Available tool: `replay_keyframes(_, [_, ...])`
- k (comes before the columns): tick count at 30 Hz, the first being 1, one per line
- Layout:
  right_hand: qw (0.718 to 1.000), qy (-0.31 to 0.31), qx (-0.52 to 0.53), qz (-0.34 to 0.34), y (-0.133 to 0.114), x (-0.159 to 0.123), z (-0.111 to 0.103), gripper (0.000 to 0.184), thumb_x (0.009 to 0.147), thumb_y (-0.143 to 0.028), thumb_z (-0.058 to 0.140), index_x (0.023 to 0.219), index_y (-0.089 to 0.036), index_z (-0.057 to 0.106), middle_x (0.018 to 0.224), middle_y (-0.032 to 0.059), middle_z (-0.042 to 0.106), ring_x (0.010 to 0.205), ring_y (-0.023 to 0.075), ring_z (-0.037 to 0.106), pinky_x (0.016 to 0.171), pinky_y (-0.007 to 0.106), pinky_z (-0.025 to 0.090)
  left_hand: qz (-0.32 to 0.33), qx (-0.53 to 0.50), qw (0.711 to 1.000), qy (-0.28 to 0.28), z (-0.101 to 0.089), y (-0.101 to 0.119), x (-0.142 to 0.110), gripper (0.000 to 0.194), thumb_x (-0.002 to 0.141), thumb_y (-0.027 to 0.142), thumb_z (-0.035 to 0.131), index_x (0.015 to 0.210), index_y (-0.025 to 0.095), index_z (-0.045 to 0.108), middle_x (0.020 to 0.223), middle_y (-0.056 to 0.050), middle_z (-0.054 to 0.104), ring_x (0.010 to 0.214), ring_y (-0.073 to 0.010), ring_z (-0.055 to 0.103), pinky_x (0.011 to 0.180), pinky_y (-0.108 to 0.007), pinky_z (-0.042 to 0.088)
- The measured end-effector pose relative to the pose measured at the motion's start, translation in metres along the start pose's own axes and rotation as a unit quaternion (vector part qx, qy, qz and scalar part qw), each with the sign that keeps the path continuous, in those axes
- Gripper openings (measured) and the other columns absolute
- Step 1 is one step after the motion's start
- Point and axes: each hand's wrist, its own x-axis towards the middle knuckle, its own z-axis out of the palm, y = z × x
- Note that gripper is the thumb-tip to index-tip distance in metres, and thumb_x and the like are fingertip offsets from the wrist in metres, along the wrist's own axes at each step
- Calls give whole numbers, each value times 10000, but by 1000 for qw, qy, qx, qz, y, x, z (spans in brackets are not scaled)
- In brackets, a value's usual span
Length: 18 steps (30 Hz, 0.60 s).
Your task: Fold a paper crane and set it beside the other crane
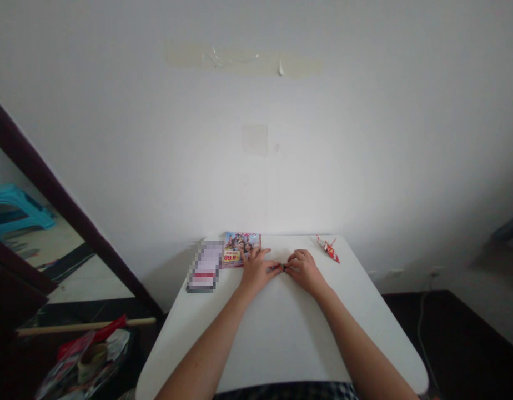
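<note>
My left hand and my right hand meet over the white table, their fingertips nearly touching. Between them is a small dark piece, too small and too covered to name; both hands pinch it with thumb and forefinger. The other fingers of my left hand reach over the lower right part of a colourful printed sheet marked 89.9. Right of my right hand, near the back edge, lies a folded red-and-white paper crane.
A pixelated phone-like object lies at the table's left edge. The wall rises directly behind the table. On the left floor are a bag of rubbish and a wooden stick; a blue stool shows behind the dark frame. A cable hangs at right.
</note>
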Motion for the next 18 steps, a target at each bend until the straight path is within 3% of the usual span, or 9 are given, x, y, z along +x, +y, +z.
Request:
replay_keyframes(6, [1000, -14, 3, 15, -4, 0, -4, 155, 845, -295, 742, 996, -301, 781, 1047, 56, 705, 1214, 279, 517, 1129, 506, 343, -11, -12, 1000, -6, 0, -1, 2, 204, 827, 554, 693, 958, 433, 792, 1372, 1, 637, 1395, -315, 410, 1178, -725, -76])
replay_keyframes(18, [1000, 15, -11, 10, 1, 2, 4, 89, 898, -294, 684, 876, -254, 761, 985, 63, 702, 1190, 279, 519, 1108, 501, 332, -28, -24, 999, -11, 1, 0, 3, 182, 850, 532, 674, 942, 429, 793, 1372, 5, 640, 1364, -305, 426, 1162, -754, -52])
